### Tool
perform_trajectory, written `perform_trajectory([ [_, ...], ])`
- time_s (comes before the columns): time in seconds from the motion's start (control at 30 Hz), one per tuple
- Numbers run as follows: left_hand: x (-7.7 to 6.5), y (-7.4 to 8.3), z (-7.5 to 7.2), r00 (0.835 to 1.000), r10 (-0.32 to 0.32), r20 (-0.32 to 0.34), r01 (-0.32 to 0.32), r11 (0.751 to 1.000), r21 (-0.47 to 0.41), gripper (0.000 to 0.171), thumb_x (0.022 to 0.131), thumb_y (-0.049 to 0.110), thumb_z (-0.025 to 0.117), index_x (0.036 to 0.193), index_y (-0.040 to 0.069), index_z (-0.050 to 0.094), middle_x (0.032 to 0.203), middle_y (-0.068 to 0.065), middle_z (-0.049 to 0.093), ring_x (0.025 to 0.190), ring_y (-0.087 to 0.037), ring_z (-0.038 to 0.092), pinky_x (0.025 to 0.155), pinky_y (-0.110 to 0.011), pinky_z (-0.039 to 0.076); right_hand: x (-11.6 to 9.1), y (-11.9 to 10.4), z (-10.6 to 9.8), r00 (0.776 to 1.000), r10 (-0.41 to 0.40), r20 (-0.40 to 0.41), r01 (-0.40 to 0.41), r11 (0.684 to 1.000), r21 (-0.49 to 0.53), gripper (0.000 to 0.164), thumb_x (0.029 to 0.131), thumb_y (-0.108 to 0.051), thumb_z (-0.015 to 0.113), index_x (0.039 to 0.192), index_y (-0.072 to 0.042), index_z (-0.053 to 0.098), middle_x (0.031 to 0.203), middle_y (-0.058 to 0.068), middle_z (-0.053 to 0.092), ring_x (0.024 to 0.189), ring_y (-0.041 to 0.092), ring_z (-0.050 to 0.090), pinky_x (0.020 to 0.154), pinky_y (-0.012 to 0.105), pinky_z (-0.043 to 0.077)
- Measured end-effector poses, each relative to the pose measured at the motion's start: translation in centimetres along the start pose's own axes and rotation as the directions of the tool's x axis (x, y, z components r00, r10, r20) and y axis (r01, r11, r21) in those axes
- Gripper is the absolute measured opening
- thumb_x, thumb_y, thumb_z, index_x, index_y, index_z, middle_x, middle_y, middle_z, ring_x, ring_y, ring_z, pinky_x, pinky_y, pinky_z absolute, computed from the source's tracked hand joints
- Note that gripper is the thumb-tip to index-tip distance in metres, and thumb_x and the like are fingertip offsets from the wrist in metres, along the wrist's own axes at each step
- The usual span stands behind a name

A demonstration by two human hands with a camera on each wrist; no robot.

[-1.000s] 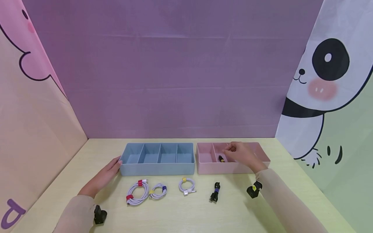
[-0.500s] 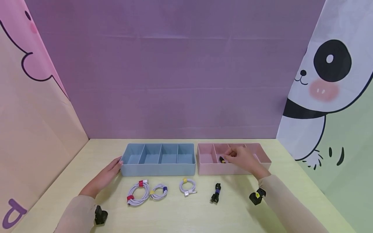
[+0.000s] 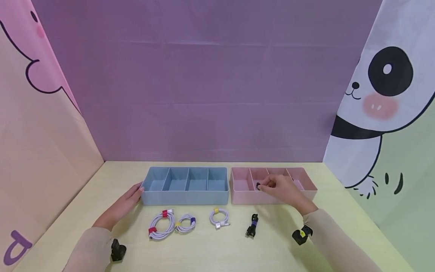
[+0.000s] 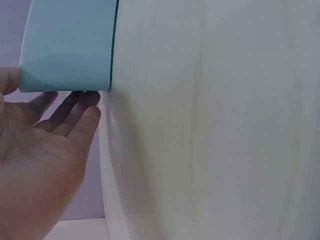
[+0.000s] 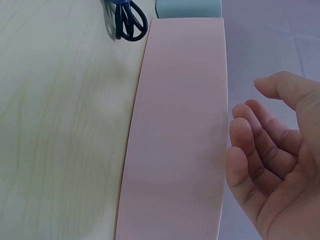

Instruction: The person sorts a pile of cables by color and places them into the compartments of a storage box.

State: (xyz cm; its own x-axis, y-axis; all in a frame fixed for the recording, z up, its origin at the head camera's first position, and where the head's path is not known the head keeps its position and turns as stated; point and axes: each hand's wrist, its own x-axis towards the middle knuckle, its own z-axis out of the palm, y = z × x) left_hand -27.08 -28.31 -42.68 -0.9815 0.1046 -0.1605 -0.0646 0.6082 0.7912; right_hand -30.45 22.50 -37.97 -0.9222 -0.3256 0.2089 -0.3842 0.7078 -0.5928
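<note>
My left hand [image 3: 124, 204] rests against the left end of the blue divided box [image 3: 185, 198]. In the left wrist view, its fingertips [image 4: 92, 97] touch the box end and the thumb lies by the rim. My right hand [image 3: 282, 190] is over the pink divided box [image 3: 241, 197], at the second compartment from the left. Just by its fingertips shows the end of a small black cable [image 3: 258, 185], the rest hidden by the hand. The right wrist view shows thumb and fingers apart, bent loosely, with nothing visible between them.
Before the blue box lie a large white cable coil [image 3: 161, 226] with red ties and a smaller white coil [image 3: 185, 223]. Another white coil [image 3: 218, 218] with a yellow tie lies rightward. A black cable bundle [image 3: 252, 226] lies before the pink box.
My right hand has lowered slightly toward the black cable in the pink box and now covers its yellow tie. The left hand stays at the blue box.
</note>
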Motion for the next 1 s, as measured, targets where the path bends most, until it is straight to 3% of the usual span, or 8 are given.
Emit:
perform_trajectory([
  [0.57,0.2,0.0,0.0,1.0,0.012,-0.001,-0.012,1.0,0.005,0.078,0.107,0.054,0.026,0.16,0.002,0.002,0.162,-0.031,0.001,0.146,-0.054,0.002,0.112,-0.072,0.006,-1.3,0.2,0.8,0.996,-0.076,0.041,0.076,0.997,0.013,0.009,0.092,-0.023,0.073,0.091,-0.014,0.074,0.078,-0.009,0.065,0.074,0.01,0.06,0.064,0.026,0.052],
  [0.83,0.2,0.0,-0.1,1.0,0.016,0.0,-0.016,1.0,0.011,0.077,0.108,0.053,0.026,0.16,0.002,0.002,0.162,-0.031,0.002,0.146,-0.054,0.001,0.112,-0.072,0.007,-1.8,0.6,1.4,0.991,-0.099,0.088,0.098,0.995,0.011,0.007,0.092,-0.019,0.073,0.09,-0.012,0.074,0.077,-0.01,0.065,0.072,0.007,0.058,0.062,0.024,0.051],
  [1.0,0.2,0.0,-0.1,1.0,0.02,0.0,-0.02,1.0,0.011,0.077,0.108,0.053,0.026,0.159,0.001,0.002,0.162,-0.031,0.002,0.146,-0.054,0.002,0.112,-0.072,0.007,-2.3,0.7,1.7,0.986,-0.099,0.137,0.097,0.995,0.018,0.014,0.093,-0.026,0.073,0.09,-0.012,0.073,0.076,-0.01,0.065,0.068,0.007,0.058,0.061,0.025,0.051],
])
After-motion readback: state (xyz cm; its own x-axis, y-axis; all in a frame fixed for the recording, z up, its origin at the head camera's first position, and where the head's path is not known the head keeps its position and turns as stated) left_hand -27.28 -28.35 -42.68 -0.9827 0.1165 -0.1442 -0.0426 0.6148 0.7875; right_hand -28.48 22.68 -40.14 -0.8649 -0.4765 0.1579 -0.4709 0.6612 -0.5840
